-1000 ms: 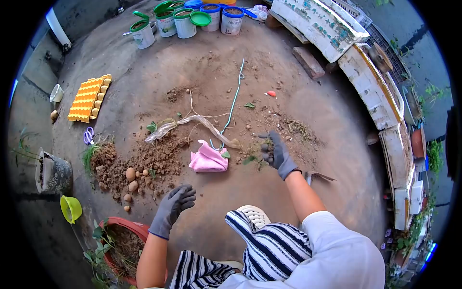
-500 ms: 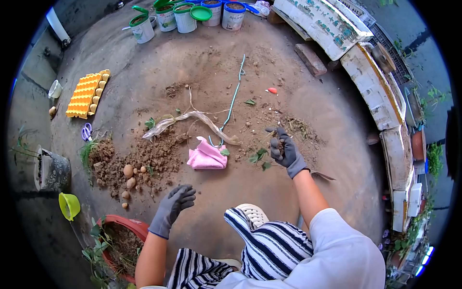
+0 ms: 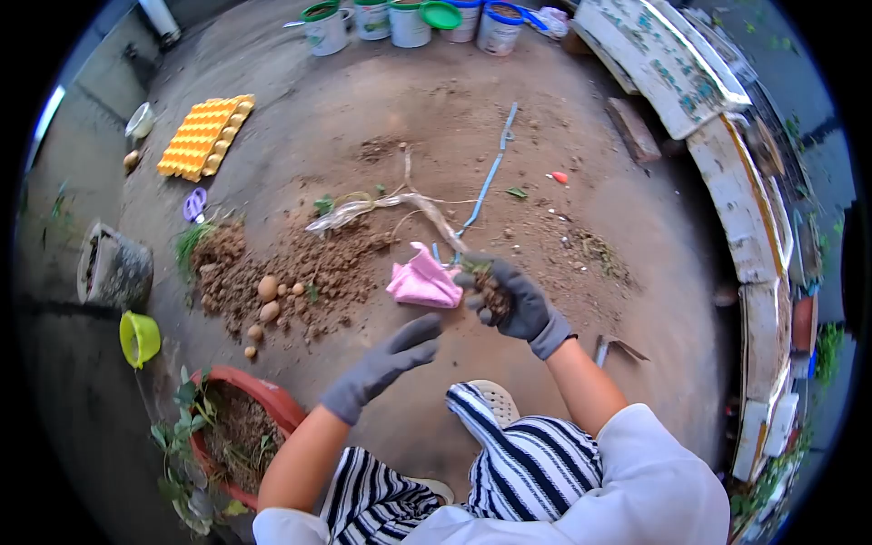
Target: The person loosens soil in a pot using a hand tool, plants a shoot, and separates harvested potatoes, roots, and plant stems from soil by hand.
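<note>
My right hand (image 3: 529,314), in a grey glove, is closed around a clump of soil (image 3: 491,294) with green leaf bits at its top. It is just right of a crumpled pink cloth (image 3: 427,279) on the ground. My left hand (image 3: 383,365), gloved the same way, is stretched out with nothing in it, below the cloth and pointing toward my right hand. Behind the cloth lie a twisted length of clear plastic (image 3: 427,207) and a blue-green cord (image 3: 490,173).
Loose soil (image 3: 341,254) and several round tan lumps (image 3: 268,289) lie at left. Around them are purple-handled scissors (image 3: 194,205), a yellow egg tray (image 3: 207,136) and a red planter (image 3: 272,398). Buckets (image 3: 409,25) line the back; white foam boxes (image 3: 740,195) line the right.
My right hand has moved left, bringing the clump close to the pink cloth. My left hand has moved right toward it. The camera view has shifted.
</note>
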`<state>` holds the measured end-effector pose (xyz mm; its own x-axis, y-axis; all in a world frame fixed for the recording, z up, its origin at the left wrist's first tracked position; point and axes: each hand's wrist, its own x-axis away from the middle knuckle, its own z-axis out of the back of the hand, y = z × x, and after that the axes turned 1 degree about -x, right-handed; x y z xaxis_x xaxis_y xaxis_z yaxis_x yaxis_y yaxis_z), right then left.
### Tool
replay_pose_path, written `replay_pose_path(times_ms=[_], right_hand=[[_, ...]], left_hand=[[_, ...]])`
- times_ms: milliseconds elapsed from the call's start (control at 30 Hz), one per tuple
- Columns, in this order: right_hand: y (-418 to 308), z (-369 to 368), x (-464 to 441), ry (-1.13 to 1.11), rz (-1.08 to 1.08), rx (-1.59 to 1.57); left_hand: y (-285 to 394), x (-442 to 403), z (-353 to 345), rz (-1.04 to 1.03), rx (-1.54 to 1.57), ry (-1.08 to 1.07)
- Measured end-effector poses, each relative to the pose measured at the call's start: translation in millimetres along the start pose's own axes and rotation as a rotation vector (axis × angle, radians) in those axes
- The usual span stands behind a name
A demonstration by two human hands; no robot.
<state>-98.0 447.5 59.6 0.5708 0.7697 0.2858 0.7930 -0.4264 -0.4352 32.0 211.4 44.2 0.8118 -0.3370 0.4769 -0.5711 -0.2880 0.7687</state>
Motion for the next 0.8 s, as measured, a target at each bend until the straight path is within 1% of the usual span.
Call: replay_pose_path(times_ms=[33,67,100,133,167,200,233,300,367,400,433,500,567,600,633,700,733,767,800], right_hand=[[9,-10,-4,0.016,-0.06,0.175],[21,-18,-10,-0.044,-0.05,0.278],[30,-28,-14,-0.104,-0.096,0.276],[34,-35,-16,0.005,-0.164,0.385],[35,-38,-21,0.109,-0.221,0.507],[38,-37,-27,0.142,-0.191,0.54],[36,-31,-32,0.185,-0.154,0.569],[25,-3,-47,0.188,-0.111,0.557],[20,24,-69,0.154,0.231,1.113],[26,51,-79,0.313,0.122,1.144],[21,40,-82,0.395,0.358,1.997],[29,6,-103,0.271,0.431,1.987],[57,-18,-131,-0.013,0.412,2.076],[73,-24,-151,-0.132,0.329,2.055],[90,-22,-170,-0.182,0.148,2.215],[111,-47,-203,-0.254,-0.26,2.516],[121,-39,-216,-0.255,-0.267,2.514],[135,-26,-230,-0.163,-0.354,2.586],[146,-13,-244,-0.069,-0.445,2.652]], left_hand=[[6,-8,-12,-0.048,0.019,-0.027],[13,-15,-21,-0.106,0.034,-0.035],[-1,-32,-16,-0.072,0.191,-0.048],[7,-39,-12,-0.156,0.245,-0.061],[10,-44,-8,-0.213,0.443,0.003],[13,-45,0,-0.245,0.446,0.06],[28,-32,-3,-0.248,0.341,0.18],[28,-20,22,-0.05,0.069,0.167],[47,9,38,0.112,-0.313,0.162],[48,19,54,0.13,-0.353,0.21],[46,27,73,0.153,-0.394,0.251],[48,40,117,-0.002,-0.285,0.359],[69,55,158,-0.072,-0.308,0.572],[88,62,169,-0.028,-0.279,0.713],[107,69,182,0.017,-0.249,0.852],[103,68,255,-0.174,-0.372,0.941],[100,66,292,-0.144,-0.39,1.027],[106,64,315,-0.114,-0.408,1.112],[108,61,337,-0.061,-0.515,1.213]])
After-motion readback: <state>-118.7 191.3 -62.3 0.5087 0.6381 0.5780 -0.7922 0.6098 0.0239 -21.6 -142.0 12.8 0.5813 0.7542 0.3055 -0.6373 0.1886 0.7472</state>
